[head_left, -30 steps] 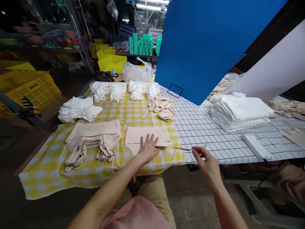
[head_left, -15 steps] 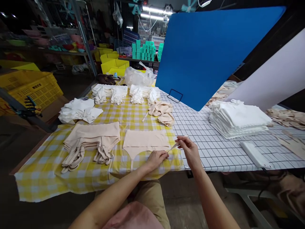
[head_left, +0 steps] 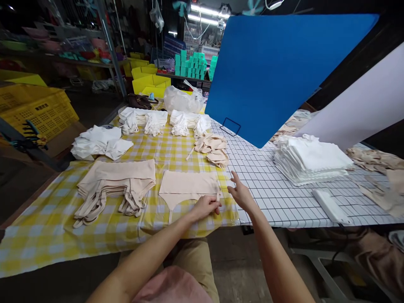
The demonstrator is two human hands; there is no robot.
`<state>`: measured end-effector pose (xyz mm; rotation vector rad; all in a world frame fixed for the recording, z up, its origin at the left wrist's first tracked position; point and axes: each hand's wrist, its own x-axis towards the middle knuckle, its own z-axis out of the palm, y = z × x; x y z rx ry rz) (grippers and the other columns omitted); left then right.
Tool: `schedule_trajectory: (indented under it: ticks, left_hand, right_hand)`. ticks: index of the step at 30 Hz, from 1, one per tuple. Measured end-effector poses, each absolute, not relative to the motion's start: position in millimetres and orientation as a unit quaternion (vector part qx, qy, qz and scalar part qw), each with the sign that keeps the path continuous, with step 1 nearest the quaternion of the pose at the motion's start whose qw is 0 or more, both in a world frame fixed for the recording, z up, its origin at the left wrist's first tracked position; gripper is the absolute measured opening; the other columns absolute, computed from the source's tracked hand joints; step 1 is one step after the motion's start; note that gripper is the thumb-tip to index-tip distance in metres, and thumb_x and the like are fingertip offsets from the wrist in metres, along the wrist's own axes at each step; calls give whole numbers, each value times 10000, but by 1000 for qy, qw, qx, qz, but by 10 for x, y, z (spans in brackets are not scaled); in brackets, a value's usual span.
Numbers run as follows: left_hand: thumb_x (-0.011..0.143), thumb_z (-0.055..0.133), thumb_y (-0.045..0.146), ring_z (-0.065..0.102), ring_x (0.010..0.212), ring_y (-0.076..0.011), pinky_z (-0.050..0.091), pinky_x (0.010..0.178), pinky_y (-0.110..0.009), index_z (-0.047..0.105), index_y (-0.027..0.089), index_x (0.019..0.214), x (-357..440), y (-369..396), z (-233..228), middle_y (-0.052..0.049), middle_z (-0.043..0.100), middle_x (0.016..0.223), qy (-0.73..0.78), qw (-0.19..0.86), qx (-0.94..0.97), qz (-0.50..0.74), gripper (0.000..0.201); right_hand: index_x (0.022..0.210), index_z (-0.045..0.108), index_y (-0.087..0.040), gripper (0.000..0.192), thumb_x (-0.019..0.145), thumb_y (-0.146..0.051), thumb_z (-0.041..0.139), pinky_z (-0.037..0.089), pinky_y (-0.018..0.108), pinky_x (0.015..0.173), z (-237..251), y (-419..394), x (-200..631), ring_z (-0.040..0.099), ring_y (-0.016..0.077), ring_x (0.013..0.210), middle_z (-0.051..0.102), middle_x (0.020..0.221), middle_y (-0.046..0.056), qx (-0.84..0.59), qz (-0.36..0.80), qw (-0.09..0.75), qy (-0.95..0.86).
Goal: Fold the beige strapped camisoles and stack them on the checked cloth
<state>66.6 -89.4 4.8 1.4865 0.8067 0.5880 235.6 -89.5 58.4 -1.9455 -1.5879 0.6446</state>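
Note:
A beige strapped top lies flat on the yellow checked cloth, its left strap hanging down toward the table edge. My left hand rests at its lower right corner with the fingers curled together, closed on the right strap, most of which the hand hides. To the right of the top, my right hand is raised a little over the table with its fingers apart and nothing in them. Left of the top is a neat stack of similar beige tops, straps toward me.
Crumpled beige pieces lie beyond the top. White folded stacks and a loose white heap are further back. At right stand a tall white pile, a white elongated device and a big blue board.
My right hand has let go of the strap, and its fingers have spread. My left hand stays at the top's corner, fingers curled in. The view has shifted slightly.

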Motion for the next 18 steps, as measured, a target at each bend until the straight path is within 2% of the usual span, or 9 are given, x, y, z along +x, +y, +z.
schedule_trajectory:
  ticks: [3,5,7,9,12,15,18]
  left_hand:
    - [790,444,365,532,532,-117,411,552,-227,601,108,794,678,-888,1,-24,605,584,343,664,614,254,302]
    - [793,442,400,531,532,-111,420,558,-226,594,112,778,669,-891,-10,-21,595,576,331,674,610,254,326]
    - [779,467,432,519,521,-103,417,549,-221,588,120,730,654,-893,-8,-14,581,565,320,680,608,255,338]
    - [760,496,457,491,497,-93,394,517,-210,589,123,688,637,-895,-3,-10,569,556,314,679,612,257,354]
    - [738,517,476,473,493,-89,377,499,-205,618,113,721,612,-901,-9,-11,563,564,308,687,605,260,377]
    - [718,538,475,503,544,-99,402,538,-211,646,97,768,594,-912,-29,-22,579,600,298,704,590,262,397]
    - [719,543,457,532,596,-112,419,581,-213,667,89,773,588,-924,-47,-36,604,634,295,697,600,259,392]
  right_hand:
    - [1207,532,-216,475,746,-160,437,457,321,710,434,-1009,2375,584,162,676,615,930,70,-699,179,195,-664]
    - [1199,539,-229,453,768,-158,419,457,285,663,329,-1107,2327,560,144,626,593,835,35,-646,205,174,-715]
    - [1226,517,-230,439,804,-182,408,453,267,657,237,-1179,2247,564,142,654,587,866,36,-598,220,173,-751]
    - [1160,569,-223,369,829,-204,406,446,255,657,166,-1204,2179,577,152,712,588,890,44,-578,205,172,-771]
    - [996,648,-208,282,839,-193,414,427,224,606,94,-1160,2170,578,148,693,577,803,35,-587,132,174,-780]
    - [943,655,-193,283,855,-172,387,413,221,589,50,-1080,2267,570,153,686,566,767,43,-606,45,190,-771]
    - [900,652,-189,284,862,-168,371,397,243,586,33,-1028,2380,560,178,716,572,776,63,-616,11,196,-763]
